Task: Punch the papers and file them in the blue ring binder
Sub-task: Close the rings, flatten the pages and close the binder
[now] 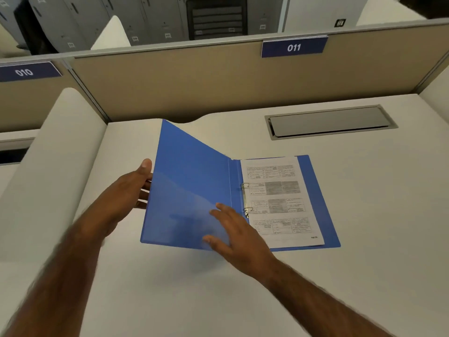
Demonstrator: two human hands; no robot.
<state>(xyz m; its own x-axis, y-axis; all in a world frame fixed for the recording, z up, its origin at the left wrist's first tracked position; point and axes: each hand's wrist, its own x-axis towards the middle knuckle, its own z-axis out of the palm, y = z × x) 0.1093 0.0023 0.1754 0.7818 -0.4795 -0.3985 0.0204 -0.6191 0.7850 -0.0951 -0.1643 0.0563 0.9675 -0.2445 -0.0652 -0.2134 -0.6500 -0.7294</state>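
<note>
The blue binder (pixel 318 203) is shown lying open on the desk (pixel 364 239), papers (pixel 279 203) threaded on its rings (pixel 246 197). Its left cover (pixel 187 190) is held tilted up, its outer edge clamped by the left hand (pixel 131 193). The right hand (pixel 235 234) is spread flat against the cover's inner face, gripping nothing.

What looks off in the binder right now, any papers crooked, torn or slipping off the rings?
Nothing stands out. The papers lie flat and square on the two rings of the blue ring binder, with no visible tears. The left hand holds the raised front cover's edge; the right hand rests against its inside.
</note>
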